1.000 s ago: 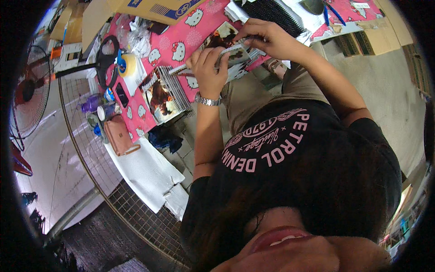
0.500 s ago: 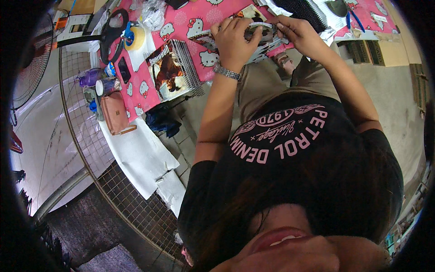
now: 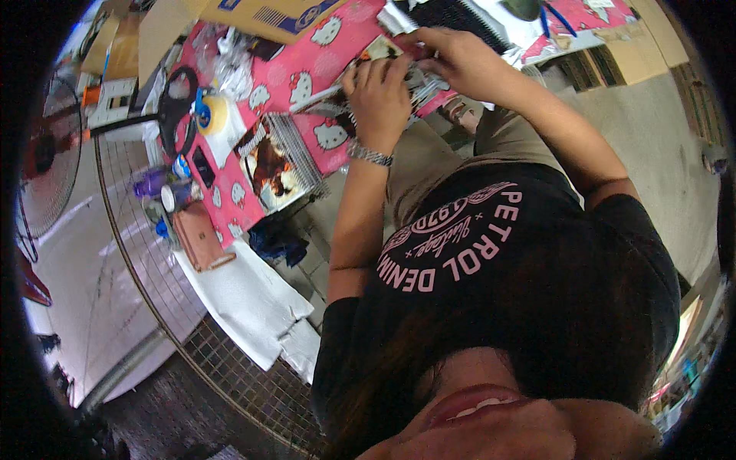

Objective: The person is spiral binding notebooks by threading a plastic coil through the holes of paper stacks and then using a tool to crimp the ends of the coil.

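Note:
At the table's near edge my left hand (image 3: 379,100), with a metal-band watch at the wrist, curls its fingers over a glossy booklet (image 3: 381,47) with a picture cover. My right hand (image 3: 458,61) bends over the same booklet from the right, its fingers closed at the page edge; the fingertips are partly hidden. Further left lies a stack of similar booklets (image 3: 277,157), with dark binding teeth or loops along one side. Black binding strips (image 3: 451,21) lie beyond my right hand on white paper.
The pink patterned tablecloth (image 3: 270,73) bears a tape roll (image 3: 218,116), a dark phone (image 3: 203,165) and a black-handled tool (image 3: 178,107). A pink wallet (image 3: 201,239) sits at the left edge. An open cardboard box (image 3: 280,17) stands at the back; a fan (image 3: 54,161) is far left.
The view has shifted, bringing the cardboard box into sight at the back. My right hand has drawn closer to my left, and both stay at the booklet.

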Available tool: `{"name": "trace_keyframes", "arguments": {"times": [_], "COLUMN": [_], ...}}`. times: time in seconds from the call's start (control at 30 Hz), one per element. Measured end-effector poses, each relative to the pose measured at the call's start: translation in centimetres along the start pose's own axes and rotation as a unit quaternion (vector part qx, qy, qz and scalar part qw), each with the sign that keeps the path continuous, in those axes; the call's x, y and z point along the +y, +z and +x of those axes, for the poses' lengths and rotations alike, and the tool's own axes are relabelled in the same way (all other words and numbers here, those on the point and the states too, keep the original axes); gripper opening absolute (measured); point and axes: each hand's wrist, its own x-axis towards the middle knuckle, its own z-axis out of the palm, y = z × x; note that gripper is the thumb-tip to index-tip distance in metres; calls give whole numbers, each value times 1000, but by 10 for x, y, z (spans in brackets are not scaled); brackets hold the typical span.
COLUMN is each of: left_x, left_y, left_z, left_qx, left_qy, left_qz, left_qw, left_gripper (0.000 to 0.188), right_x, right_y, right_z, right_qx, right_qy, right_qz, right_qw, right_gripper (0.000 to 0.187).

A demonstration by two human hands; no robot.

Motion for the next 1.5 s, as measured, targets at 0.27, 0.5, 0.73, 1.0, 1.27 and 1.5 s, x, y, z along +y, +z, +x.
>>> {"name": "trace_keyframes", "arguments": {"times": [0.27, 0.5, 0.73, 1.0, 1.27, 1.5], "left_x": [-6, -8, -5, -3, -3, -3], "left_y": [-4, -10, -19, -23, -24, -24], "left_z": [-6, -16, -21, -32, -35, -32], "left_qx": [-48, -25, -49, -28, -34, -26], "left_qy": [-33, -85, -105, -69, -107, -103], "left_qz": [-39, -16, -60, -2, -31, -48], "left_qw": [998, 996, 991, 997, 993, 993], "left_gripper": [28, 24, 29, 33, 40, 46], "right_x": [-8, 228, 89, 49, 21, 33], "right_y": [-6, -87, -58, 3, -8, 0], "right_z": [10, -45, 10, 28, 37, 38], "right_qx": [-149, 126, -12, -295, -359, -343], "right_qy": [134, -38, -36, 89, 44, 17], "right_qz": [22, -494, 152, 620, 436, 237], "right_qw": [979, 860, 988, 721, 824, 909], "right_gripper": [36, 43, 41, 43, 43, 41]}}
